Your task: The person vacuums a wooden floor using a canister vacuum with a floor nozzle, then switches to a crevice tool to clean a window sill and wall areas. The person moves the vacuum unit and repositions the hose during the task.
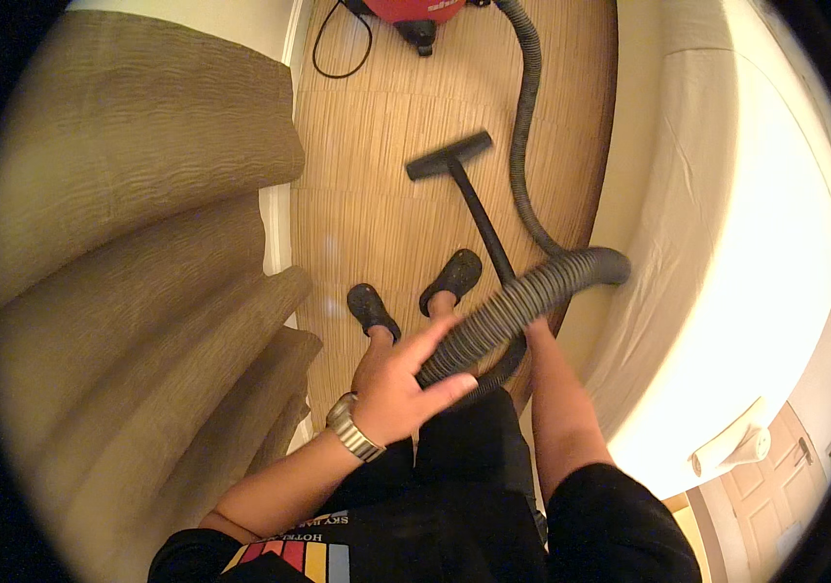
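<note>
My left hand (pixel 404 386), with a metal-band watch (pixel 353 430) at its wrist, is wrapped around the ribbed grey vacuum hose (pixel 510 306). The hose crosses in front of me and bends to the right near the bed. My right hand (pixel 536 326) is mostly hidden beneath the hose, close to the black vacuum wand (pixel 485 218); its grip does not show. From there the wand runs forward to a wide black floor nozzle (pixel 450 154), slightly blurred, over the floor. The hose leads on to a red canister vacuum cleaner (pixel 419 11), cut off by the top edge.
Long brown curtains (pixel 168 218) hang along the left. A bed with pale bedding (pixel 722 240) borders the right, with a rolled white cloth (pixel 732 452) on it. A black cord (pixel 342 76) loops beside the vacuum. My black clogs (pixel 452 280) stand on the striped floor (pixel 357 226).
</note>
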### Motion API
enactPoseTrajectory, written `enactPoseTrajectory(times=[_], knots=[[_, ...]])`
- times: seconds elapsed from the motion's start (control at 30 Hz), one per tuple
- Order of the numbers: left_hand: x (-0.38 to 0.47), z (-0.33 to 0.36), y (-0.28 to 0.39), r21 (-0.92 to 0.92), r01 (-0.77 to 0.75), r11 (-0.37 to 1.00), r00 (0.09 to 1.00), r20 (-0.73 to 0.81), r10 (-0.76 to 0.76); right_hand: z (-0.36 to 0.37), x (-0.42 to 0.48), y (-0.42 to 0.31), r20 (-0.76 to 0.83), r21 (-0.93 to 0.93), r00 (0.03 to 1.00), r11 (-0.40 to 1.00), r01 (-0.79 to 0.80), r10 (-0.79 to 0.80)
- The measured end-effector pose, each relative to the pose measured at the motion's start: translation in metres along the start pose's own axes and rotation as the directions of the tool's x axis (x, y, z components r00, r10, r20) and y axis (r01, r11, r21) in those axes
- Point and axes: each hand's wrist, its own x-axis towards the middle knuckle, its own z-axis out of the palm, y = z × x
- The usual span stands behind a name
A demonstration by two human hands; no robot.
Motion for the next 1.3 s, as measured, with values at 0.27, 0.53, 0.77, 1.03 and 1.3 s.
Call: enactPoseTrajectory(times=[0.27,0.53,0.77,1.03,1.3], knots=[[0.009,0.030,0.018,-0.080,-0.127,0.989,0.992,0.018,0.129,0.005,-0.052,-0.052,0.034,0.693,0.887,0.629,-0.353,0.460],[0.032,0.008,0.021,-0.009,-0.115,0.993,0.992,-0.054,0.114,-0.127,-0.016,-0.212,0.100,0.771,0.958,0.588,-0.246,0.269],[0.046,0.022,0.044,-0.156,-0.151,0.976,0.988,-0.052,0.145,-0.100,0.021,-0.105,0.044,0.686,0.999,0.727,-0.031,0.000],[0.055,0.018,0.034,-0.015,0.031,0.999,0.985,0.172,-0.028,-0.054,-0.002,0.022,-0.066,0.231,0.996,0.972,-0.048,0.065],[0.154,-0.084,0.032,-0.001,-0.211,0.977,0.968,0.138,0.209,-0.111,-0.002,-0.204,0.055,0.681,0.969,0.700,-0.213,0.241]])
